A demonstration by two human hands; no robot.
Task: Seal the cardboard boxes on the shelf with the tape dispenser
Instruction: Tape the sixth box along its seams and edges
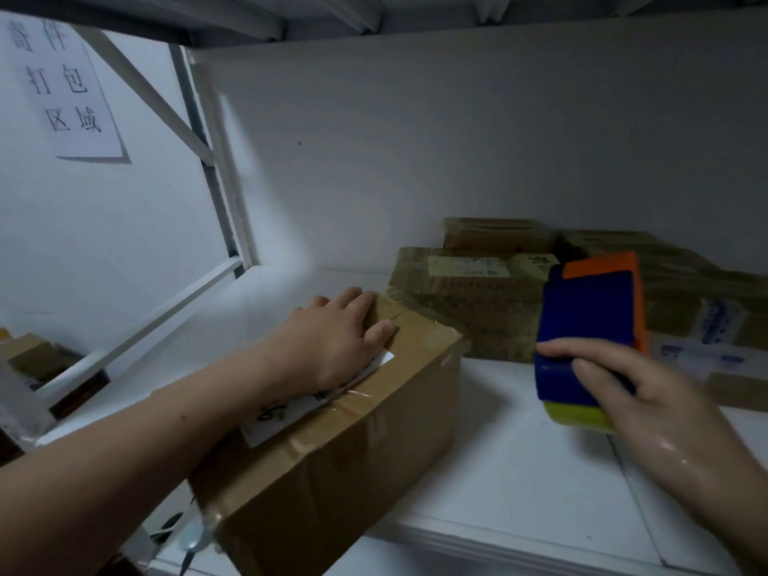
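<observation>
A brown cardboard box (365,442) sits at the front of the white shelf (511,463), with clear tape along its top seam and a white label partly under my arm. My left hand (336,338) lies flat on the box's far top edge, fingers spread. To the right, above the shelf, my right hand (648,405) grips a blue tape dispenser (590,326) with an orange edge and a yellowish tape roll at its lower end. The dispenser is apart from the box.
Several more cardboard boxes (469,301) are stacked at the back right of the shelf against the white wall. A paper sign (66,89) with characters hangs at upper left. A white metal shelf frame (212,176) runs along the left side.
</observation>
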